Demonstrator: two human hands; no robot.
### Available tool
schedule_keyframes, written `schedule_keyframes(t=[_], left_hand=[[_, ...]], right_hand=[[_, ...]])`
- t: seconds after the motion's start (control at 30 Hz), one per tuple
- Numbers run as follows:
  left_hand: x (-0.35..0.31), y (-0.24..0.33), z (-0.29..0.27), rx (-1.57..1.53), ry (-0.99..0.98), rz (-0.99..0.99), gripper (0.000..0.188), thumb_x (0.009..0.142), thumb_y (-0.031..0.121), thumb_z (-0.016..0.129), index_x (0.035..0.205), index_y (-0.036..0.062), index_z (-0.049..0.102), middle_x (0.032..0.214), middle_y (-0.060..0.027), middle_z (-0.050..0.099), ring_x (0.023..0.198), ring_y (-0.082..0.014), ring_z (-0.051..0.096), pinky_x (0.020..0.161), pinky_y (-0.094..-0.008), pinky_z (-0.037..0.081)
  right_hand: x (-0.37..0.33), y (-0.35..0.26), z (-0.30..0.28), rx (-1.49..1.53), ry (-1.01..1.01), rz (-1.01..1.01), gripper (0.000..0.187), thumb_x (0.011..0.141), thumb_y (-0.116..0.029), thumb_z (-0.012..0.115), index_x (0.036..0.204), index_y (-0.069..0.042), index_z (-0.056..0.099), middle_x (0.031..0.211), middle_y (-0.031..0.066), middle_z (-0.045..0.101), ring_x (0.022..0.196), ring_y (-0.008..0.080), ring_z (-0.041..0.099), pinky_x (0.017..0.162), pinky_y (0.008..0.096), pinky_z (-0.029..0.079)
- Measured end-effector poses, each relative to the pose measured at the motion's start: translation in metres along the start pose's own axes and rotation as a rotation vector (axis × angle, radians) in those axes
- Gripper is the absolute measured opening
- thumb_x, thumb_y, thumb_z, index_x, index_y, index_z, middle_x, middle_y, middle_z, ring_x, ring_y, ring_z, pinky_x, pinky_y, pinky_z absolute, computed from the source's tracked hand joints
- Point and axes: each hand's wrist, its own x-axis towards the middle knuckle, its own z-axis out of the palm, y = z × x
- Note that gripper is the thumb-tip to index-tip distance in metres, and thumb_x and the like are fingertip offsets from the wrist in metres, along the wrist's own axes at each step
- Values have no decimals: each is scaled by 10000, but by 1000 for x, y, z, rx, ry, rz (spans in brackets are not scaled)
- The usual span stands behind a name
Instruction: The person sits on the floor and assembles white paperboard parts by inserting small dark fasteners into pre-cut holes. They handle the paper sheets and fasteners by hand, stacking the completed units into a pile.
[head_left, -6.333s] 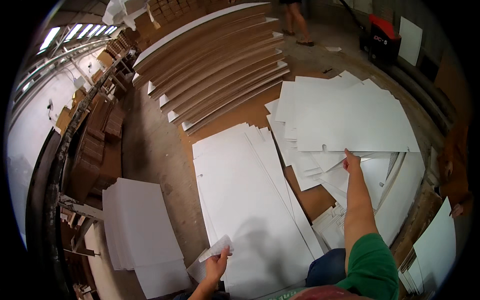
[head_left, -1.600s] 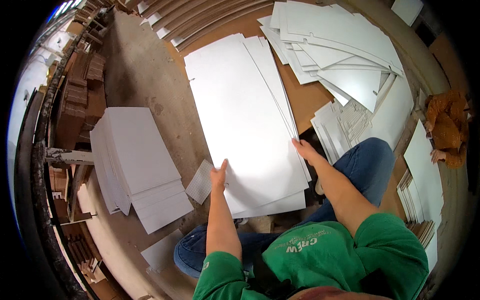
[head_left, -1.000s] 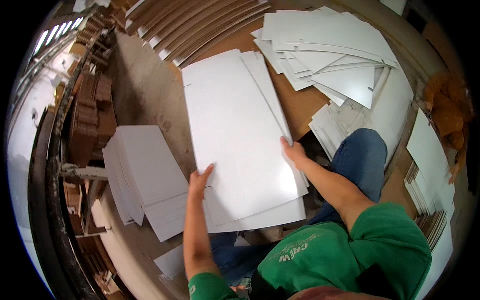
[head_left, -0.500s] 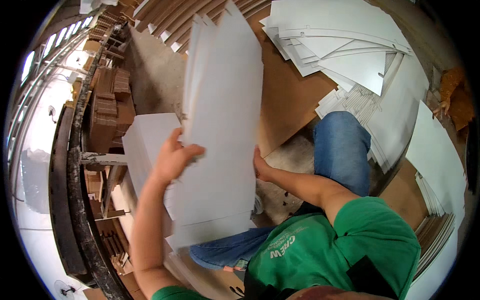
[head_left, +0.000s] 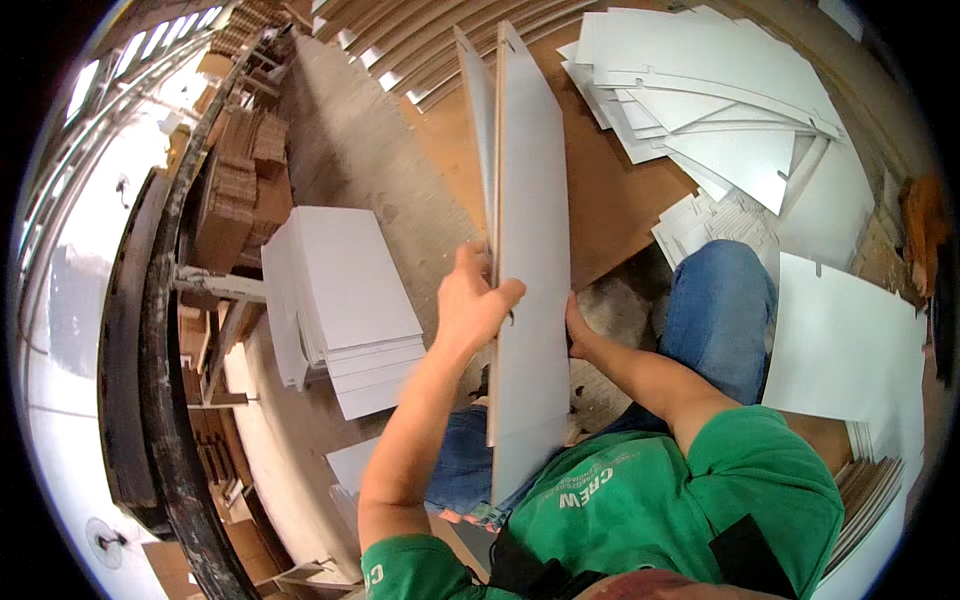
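Note:
Several white cardboard sheets (head_left: 537, 215) stand on edge between my hands, above my lap. At their top, one sheet leans away to the left from the others. My left hand (head_left: 478, 303) grips the left edges, its thumb across the near face and its fingers behind. Against the right edge rests my right hand (head_left: 577, 328); the sheets hide part of its fingers. A squared stack of white sheets (head_left: 365, 275) lies on the floor beside my left forearm.
Fanned white sheets (head_left: 700, 60) are piled on brown cardboard (head_left: 610, 220) at the far right. More white sheets (head_left: 830, 345) lie beside my right knee. Left of me runs a dark metal frame (head_left: 165, 400) with brown cardboard stacks (head_left: 225, 190) behind it. Layered boards (head_left: 440, 40) lie ahead.
The held sheets have swung to the right and turned edge-on, with one leaf parting from the rest. My left hand moved right with them, uncovering the squared stack on the floor.

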Motion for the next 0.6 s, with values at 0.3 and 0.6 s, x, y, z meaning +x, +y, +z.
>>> schedule_keyframes(t=[0.3,0.6], left_hand=[[-9,-36,42,138,145,164,716,674,185,620,1315,114,307,1245,-226,366,962,-320,525,816,-373,431],[-12,-24,49,133,114,151,645,748,282,602,1311,141,319,1227,-225,376,1010,-377,504,833,-417,427]], right_hand=[[39,9,-69,-347,180,44,846,745,-756,248,1322,-142,321,1268,105,406,1147,259,384,912,445,340],[15,-67,-35,-615,469,-475,575,847,-424,460,1258,-29,389,1246,173,439,1123,294,438,903,370,354]])
